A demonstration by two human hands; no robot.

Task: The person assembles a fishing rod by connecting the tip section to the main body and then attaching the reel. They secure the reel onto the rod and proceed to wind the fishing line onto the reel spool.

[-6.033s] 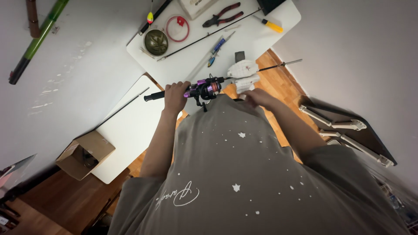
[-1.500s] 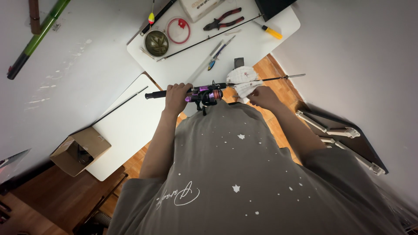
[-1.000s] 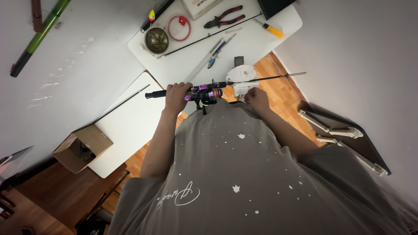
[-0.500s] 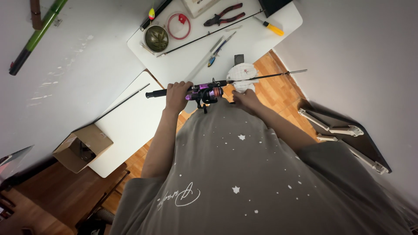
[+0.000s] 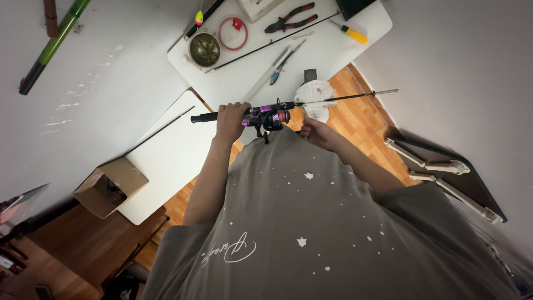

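My left hand (image 5: 231, 119) grips the black handle of a fishing rod (image 5: 344, 98), held level in front of my chest. A purple and black spinning reel (image 5: 269, 117) hangs under the rod just right of that hand. My right hand (image 5: 315, 131) sits below the rod beside the reel, fingers curled; whether it holds anything is unclear. A white crumpled cloth (image 5: 316, 98) lies on the table edge right behind the rod.
The white table (image 5: 333, 53) carries red-handled pliers (image 5: 291, 16), a round green tin (image 5: 204, 49), a red ring (image 5: 232, 32), a thin black rod section (image 5: 272, 41) and a yellow-handled tool (image 5: 353, 34). An open cardboard box (image 5: 110, 185) stands at left, a folded metal stand (image 5: 444, 169) at right.
My right hand has drawn back from the rod blank near the cloth to a spot below the reel. The left hand and rod have stayed almost still.
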